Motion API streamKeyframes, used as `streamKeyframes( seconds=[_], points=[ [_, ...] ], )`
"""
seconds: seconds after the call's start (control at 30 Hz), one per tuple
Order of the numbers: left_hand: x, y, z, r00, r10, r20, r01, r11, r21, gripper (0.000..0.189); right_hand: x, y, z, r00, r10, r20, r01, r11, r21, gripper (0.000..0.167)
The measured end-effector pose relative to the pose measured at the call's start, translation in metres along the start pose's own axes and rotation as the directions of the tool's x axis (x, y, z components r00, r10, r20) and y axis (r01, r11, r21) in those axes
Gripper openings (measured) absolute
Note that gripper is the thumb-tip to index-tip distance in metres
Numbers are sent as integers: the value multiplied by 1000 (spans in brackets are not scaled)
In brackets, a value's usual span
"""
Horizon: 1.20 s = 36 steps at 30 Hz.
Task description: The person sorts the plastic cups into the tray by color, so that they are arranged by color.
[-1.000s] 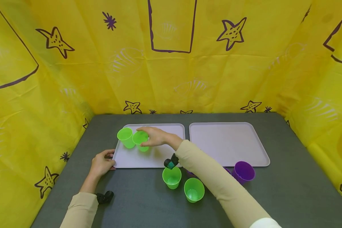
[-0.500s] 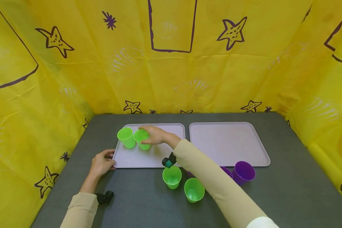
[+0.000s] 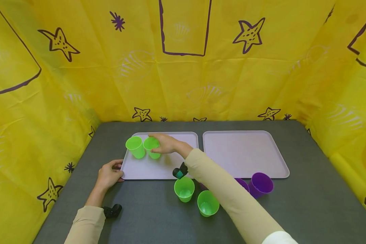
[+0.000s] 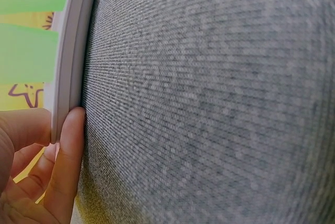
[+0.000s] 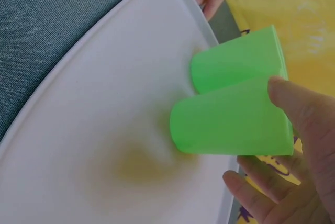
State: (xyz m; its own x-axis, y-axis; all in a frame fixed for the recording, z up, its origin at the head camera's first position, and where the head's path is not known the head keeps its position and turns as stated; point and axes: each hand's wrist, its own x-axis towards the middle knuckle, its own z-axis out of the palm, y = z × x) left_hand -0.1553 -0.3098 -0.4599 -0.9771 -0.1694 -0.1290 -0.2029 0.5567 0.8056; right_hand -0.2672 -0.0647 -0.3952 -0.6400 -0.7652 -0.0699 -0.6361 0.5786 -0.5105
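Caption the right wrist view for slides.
Right hand holds a green cup beside a second green cup on a pale tray.

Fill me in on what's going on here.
A person's right hand holds a green cup near its rim, on or just above the left tray, beside another green cup. The left hand pinches that tray's edge. Two more green cups stand on the table nearer the person, near purple cups, some partly hidden by the right sleeve.

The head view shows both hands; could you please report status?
Left hand pinching the edge of the left pale rectangular tray. Right hand around an upright, green tapered plastic cup. Matching green cup close on that cup's left.
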Motion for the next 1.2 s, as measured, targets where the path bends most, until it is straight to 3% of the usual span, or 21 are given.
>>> streamKeyframes(
  seconds=[0.77, 1.2],
  points=[
    [-1, -1, 1, 1000, 3, 3, -3, 1000, -8, 52, -5, -5, -6, 999, 39, 21, -39, 999, 2, 74],
    [0, -2, 2, 1000, 23, -12, -23, 1000, -14, 50, -26, -13, -31, 1000, -28, 8, 29, 996, -88, 68]
  ],
)
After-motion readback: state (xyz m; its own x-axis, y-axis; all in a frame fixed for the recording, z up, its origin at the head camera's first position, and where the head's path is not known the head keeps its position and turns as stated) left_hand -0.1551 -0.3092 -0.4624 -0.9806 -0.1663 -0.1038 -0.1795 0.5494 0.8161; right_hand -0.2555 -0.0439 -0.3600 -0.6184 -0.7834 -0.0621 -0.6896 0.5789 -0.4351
